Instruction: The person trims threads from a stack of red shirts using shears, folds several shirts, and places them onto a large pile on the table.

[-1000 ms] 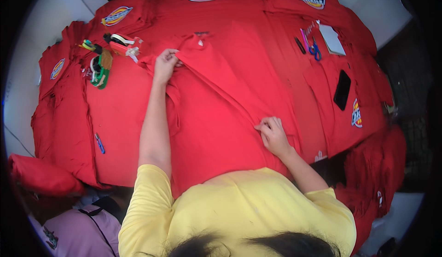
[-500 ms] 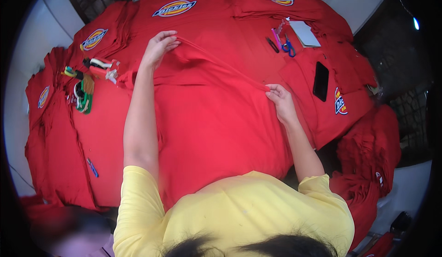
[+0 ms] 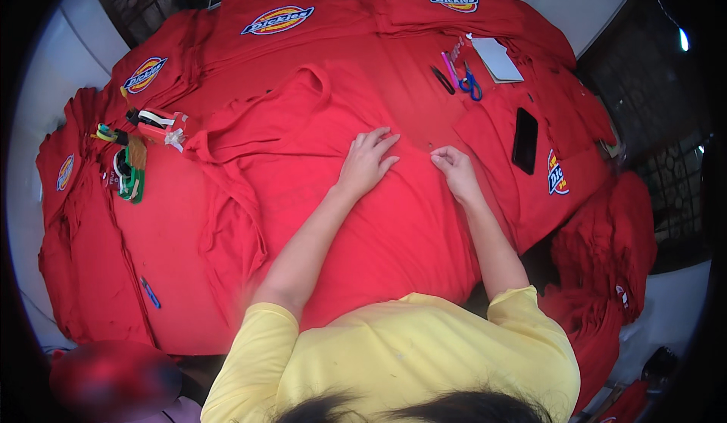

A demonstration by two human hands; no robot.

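A red T-shirt (image 3: 341, 249) lies loosely spread before me, with its ribbed neck opening (image 3: 314, 78) toward the far side. Folds run down its left part. My left hand (image 3: 367, 164) rests open on the cloth, fingers apart. Close by on the right, my right hand (image 3: 456, 174) is closed in a pinch at the shirt's right edge. A tiny dark speck (image 3: 430, 145) shows just beyond its fingertips; what it is I cannot make out.
Piles of red shirts with a coloured emblem (image 3: 279, 20) ring the table. At right lie blue scissors (image 3: 470, 84), a pink pen (image 3: 450, 67), white paper (image 3: 497, 59) and a black phone (image 3: 525, 140). At left are tape dispensers (image 3: 159, 124) and a blue cutter (image 3: 151, 292). Someone sits lower left.
My left hand has let go of the stretched shirt edge and come right and nearer, onto the cloth. The shirt has dropped flatter, its neck opening now showing. The right hand has barely moved.
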